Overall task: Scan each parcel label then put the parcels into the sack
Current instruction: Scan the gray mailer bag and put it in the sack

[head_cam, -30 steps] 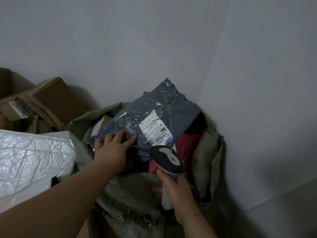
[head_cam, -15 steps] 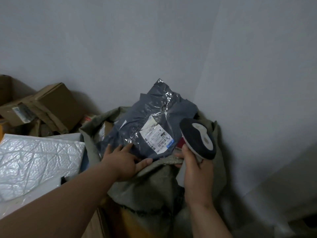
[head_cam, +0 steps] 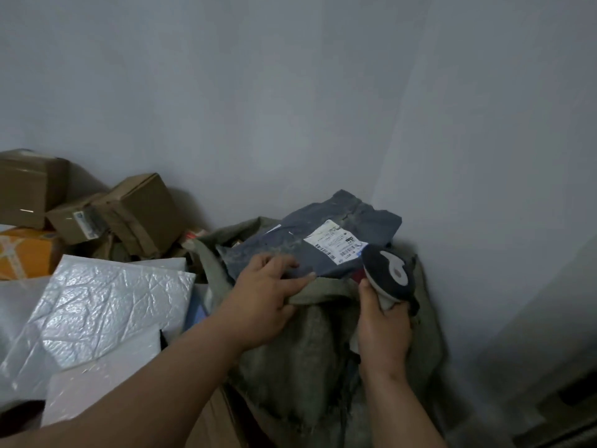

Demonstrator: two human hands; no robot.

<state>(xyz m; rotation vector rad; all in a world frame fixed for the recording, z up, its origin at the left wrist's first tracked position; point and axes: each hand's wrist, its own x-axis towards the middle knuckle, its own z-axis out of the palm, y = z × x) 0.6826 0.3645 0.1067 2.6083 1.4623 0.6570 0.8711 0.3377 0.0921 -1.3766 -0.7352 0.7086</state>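
Head view: the person's left hand [head_cam: 263, 297] pinches the sack's [head_cam: 310, 347] front rim against a dark grey parcel [head_cam: 310, 242] lying in its mouth, white label [head_cam: 336, 242] up. Right hand [head_cam: 382, 331] grips a scanner [head_cam: 389, 276]. Cardboard boxes [head_cam: 142, 208] sit left.

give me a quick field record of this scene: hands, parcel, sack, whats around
left hand: grips the sack's near rim, fingers resting on the grey parcel
right hand: holds the scanner by its handle
scanner: head up, beside the parcel's label
grey parcel: lies on top of the sack's mouth, white label facing up
sack: olive woven, open, against the wall
left of sack: white mailers, brown boxes, orange box
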